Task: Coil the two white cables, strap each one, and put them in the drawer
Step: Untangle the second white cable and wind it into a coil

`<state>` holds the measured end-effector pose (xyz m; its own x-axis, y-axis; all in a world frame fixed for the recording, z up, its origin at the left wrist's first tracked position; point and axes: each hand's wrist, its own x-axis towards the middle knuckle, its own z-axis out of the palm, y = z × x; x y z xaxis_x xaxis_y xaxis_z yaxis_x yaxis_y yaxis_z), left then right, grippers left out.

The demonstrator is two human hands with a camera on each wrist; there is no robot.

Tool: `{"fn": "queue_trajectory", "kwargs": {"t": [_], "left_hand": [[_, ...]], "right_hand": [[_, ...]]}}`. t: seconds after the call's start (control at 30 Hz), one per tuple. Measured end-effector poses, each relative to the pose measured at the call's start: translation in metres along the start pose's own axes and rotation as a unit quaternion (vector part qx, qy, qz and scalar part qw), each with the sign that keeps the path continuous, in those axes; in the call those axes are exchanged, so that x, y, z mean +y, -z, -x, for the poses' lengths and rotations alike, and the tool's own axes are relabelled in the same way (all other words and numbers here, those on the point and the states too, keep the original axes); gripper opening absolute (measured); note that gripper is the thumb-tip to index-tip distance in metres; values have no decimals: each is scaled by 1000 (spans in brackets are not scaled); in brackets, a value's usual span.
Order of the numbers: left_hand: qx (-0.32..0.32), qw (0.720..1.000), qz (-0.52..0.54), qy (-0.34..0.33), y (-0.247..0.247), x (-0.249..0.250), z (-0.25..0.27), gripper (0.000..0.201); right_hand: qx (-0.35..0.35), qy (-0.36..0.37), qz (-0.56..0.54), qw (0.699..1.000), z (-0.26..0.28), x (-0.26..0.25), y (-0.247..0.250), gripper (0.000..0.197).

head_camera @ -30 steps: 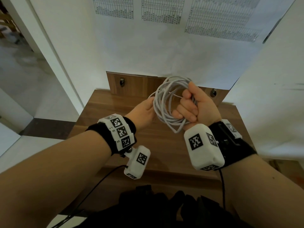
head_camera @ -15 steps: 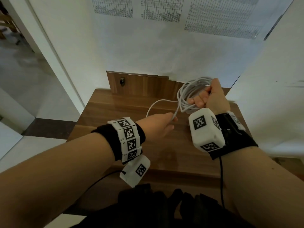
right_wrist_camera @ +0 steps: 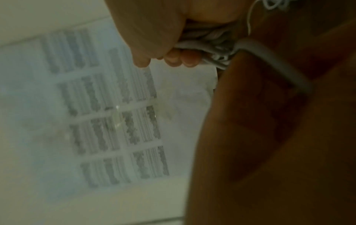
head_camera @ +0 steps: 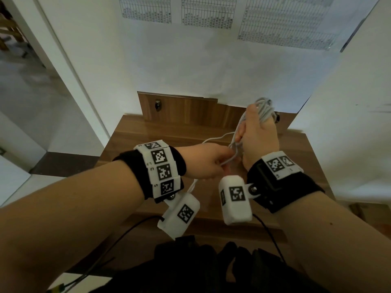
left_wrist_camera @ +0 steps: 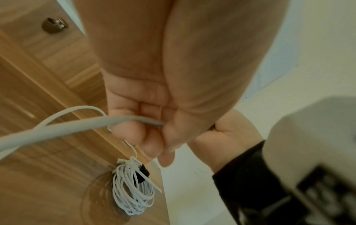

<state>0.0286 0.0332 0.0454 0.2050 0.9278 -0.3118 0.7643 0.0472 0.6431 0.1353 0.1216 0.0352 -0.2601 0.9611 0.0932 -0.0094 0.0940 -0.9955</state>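
My right hand [head_camera: 250, 125] grips a bundle of white cable loops [head_camera: 265, 107] above the back right of the wooden table [head_camera: 148, 134]; its fingers [right_wrist_camera: 179, 58] curl round the bundle [right_wrist_camera: 208, 48]. A loose strand [head_camera: 218, 138] runs from the bundle down to my left hand [head_camera: 227, 160], which pinches it just left of my right wrist. In the left wrist view the strand [left_wrist_camera: 77, 126] passes between thumb and fingers [left_wrist_camera: 152, 137]. A second white coil [left_wrist_camera: 133, 190] with a black strap [left_wrist_camera: 143, 175] lies on the wood beyond; the head view hides it.
A wooden front [head_camera: 186, 111] with a dark knob [head_camera: 157, 104] stands upright at the table's back, against a white wall with printed sheets [head_camera: 208, 11]. A white panel [head_camera: 349, 134] borders the table's right side. The floor drops away at the left [head_camera: 31, 102].
My right hand carried the coil up and to the right and turned its back to me. My left hand left the loops, moved right and took the trailing strand.
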Motion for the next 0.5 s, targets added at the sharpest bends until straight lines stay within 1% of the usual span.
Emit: {"fn": "queue_trajectory", "kwargs": {"t": [0.07, 0.17, 0.27, 0.33, 0.4, 0.43, 0.5], "left_hand": [[10, 1000, 11, 1, 2, 2, 1, 29], [41, 999, 21, 0, 4, 1, 3, 21], [69, 997, 30, 8, 8, 1, 5, 13], [77, 996, 46, 7, 11, 1, 5, 14], [71, 996, 56, 6, 13, 2, 6, 19], [67, 996, 59, 6, 13, 1, 8, 21], [66, 995, 70, 10, 14, -1, 11, 22]], "right_hand": [[-24, 38, 56, 997, -2, 5, -3, 39], [-48, 60, 152, 985, -3, 11, -3, 36], [-81, 84, 218, 969, -1, 12, -1, 25], [-112, 121, 278, 946, 0, 11, 0, 22], [-141, 157, 335, 918, 1, 9, 0, 23], [-155, 161, 361, 905, 1, 7, 1, 21], [-181, 142, 407, 884, 0, 3, 3, 18]]}}
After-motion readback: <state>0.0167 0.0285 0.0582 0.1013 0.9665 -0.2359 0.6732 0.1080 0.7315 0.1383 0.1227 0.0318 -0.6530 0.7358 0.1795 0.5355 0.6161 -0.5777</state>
